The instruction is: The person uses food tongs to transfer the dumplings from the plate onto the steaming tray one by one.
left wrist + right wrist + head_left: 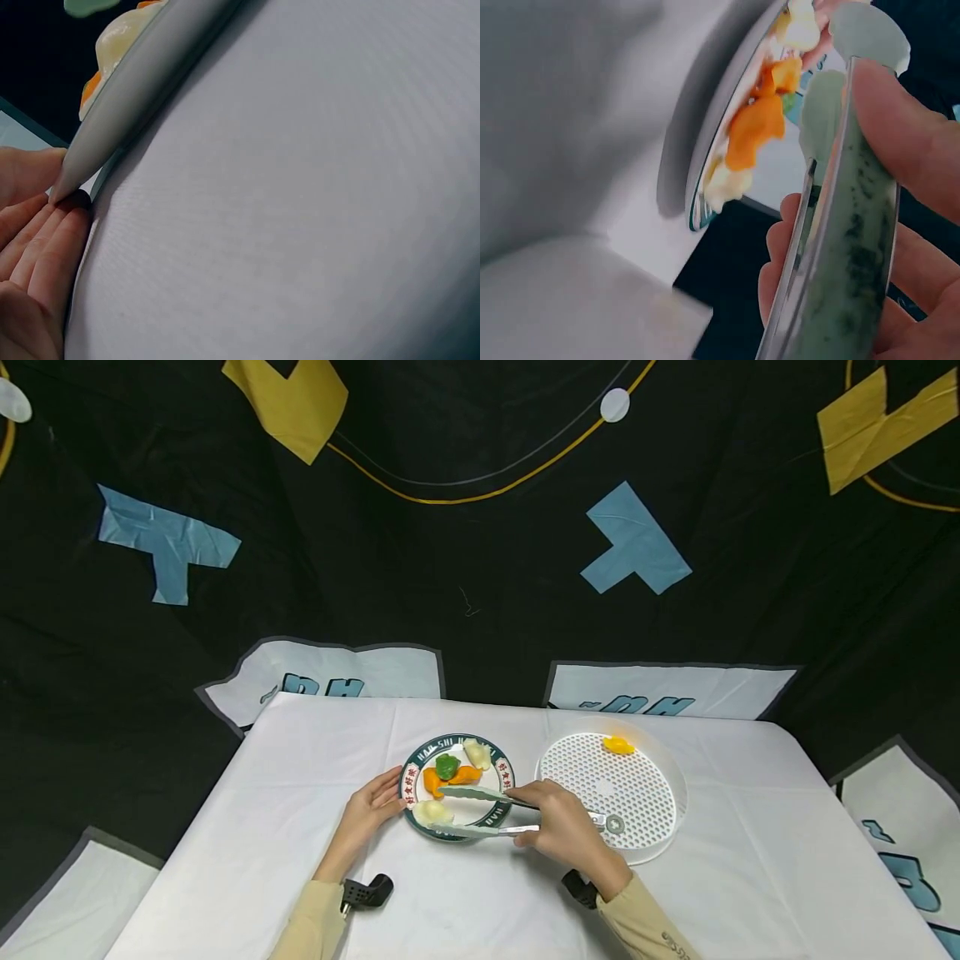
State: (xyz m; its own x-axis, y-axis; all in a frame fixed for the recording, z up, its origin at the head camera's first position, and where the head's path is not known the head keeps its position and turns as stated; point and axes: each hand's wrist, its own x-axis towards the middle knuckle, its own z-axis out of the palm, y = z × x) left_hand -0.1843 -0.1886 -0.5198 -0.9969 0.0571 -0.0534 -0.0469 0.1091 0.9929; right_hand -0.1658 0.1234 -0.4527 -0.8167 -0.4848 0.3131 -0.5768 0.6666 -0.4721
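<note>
And here's the left hand [372,806] at the left edge of the round plate [504,766], thumb and fingers clamped on its rim! A green band with white lettering and red characters rings that plate, and it sits right between the two hands.

Over to the right hand [562,827], and its thumb and fingers are closed around the tongs [480,793]! Both pale green tips point left, out past those fingers and over the plate, standing apart from each other. The hinge end juts out behind the hand, over the tray.

What a spread within reach! Nearest the left thumb is a pale cream food piece [432,812], close to the tong tips; whether they touch, I cannot tell. Just beyond the tips come the left orange food piece [432,782] and the right orange food piece [467,774], with a green food piece [447,767] nestled against them. Farthest from the fingers on this plate, a second pale piece [477,754] lies by the far rim.

Beyond the right-hand knuckles, the white perforated tray [600,785] carries a yellow food piece [618,745] near its far edge, well clear of any finger! White cloth [750,843] spreads under everything.
</note>
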